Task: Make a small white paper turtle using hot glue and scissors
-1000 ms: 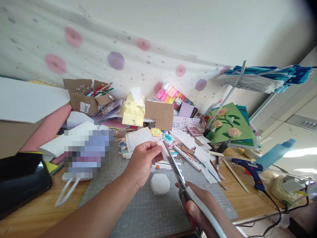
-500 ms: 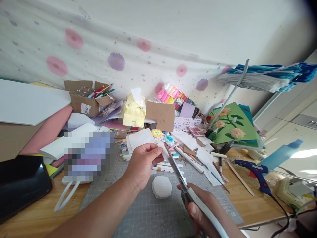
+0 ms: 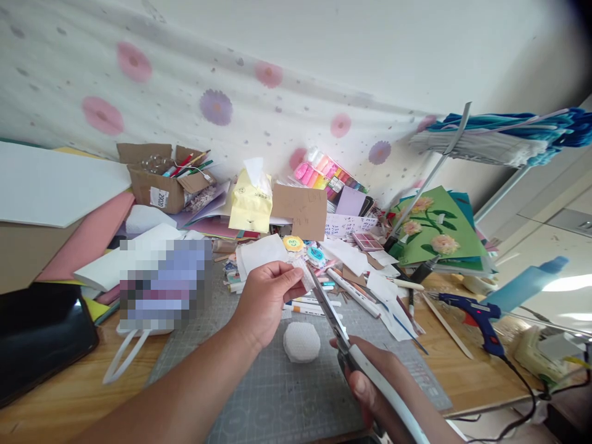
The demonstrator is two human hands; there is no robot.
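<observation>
Between the thumb and fingers of my left hand [image 3: 266, 296] is a small piece of white textured paper [image 3: 304, 271], perhaps tissue. My right hand [image 3: 374, 376] grips a pair of scissors [image 3: 340, 336] with light grey handles. Their blades point up and away, with the tips against the right edge of the paper piece. Below the hands, a round white textured pad [image 3: 301, 342] lies on the grey cutting mat [image 3: 250, 388]. My fingers hide part of the paper.
Markers and paper scraps [image 3: 351, 256] crowd the back of the mat. A blue glue gun [image 3: 483, 314] with a cord stands at right. Behind are a tissue pack [image 3: 251, 203] and a cardboard box [image 3: 161, 185]. A black tablet-like object [image 3: 46, 342] lies at left.
The scissors and both hands keep nearly the same pose at the paper. The whole view has shifted slightly, with the table things sitting a little higher in the picture.
</observation>
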